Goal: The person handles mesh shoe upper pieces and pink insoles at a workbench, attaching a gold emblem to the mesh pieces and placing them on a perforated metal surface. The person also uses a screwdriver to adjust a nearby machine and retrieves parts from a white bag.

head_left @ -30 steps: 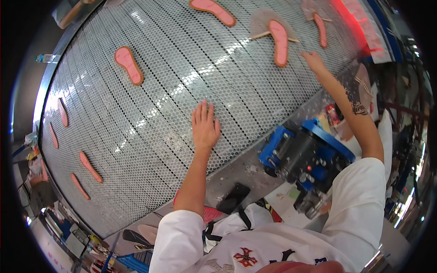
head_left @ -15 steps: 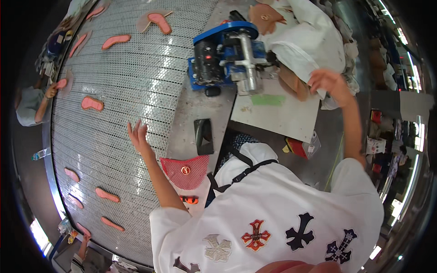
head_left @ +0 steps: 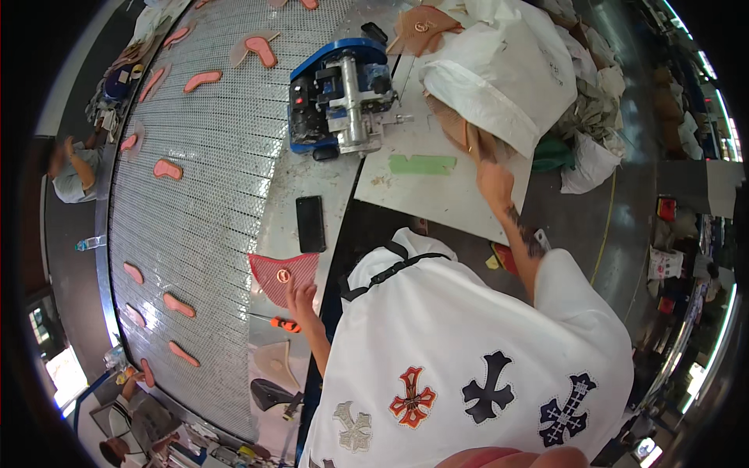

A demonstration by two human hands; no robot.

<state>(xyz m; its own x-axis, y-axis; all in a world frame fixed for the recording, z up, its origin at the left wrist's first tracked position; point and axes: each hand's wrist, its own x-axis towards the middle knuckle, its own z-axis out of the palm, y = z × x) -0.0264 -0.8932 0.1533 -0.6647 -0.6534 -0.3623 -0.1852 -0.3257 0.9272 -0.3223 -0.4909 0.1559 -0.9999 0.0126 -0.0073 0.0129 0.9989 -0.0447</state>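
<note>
Some way along, judging by pink insoles (head_left: 168, 169) on honeycomb conveyor (head_left: 226, 195), with brown uppers (head_left: 452, 125) presumably remaining by white sack (head_left: 499, 78). Touching those with right hand (head_left: 495, 186), near red mesh upper (head_left: 269, 270) with left hand (head_left: 303, 303); well apart, can't tell if gripping.

One red mesh piece (head_left: 271, 269), one phone (head_left: 310, 224), one blue machine (head_left: 334, 101).
</note>
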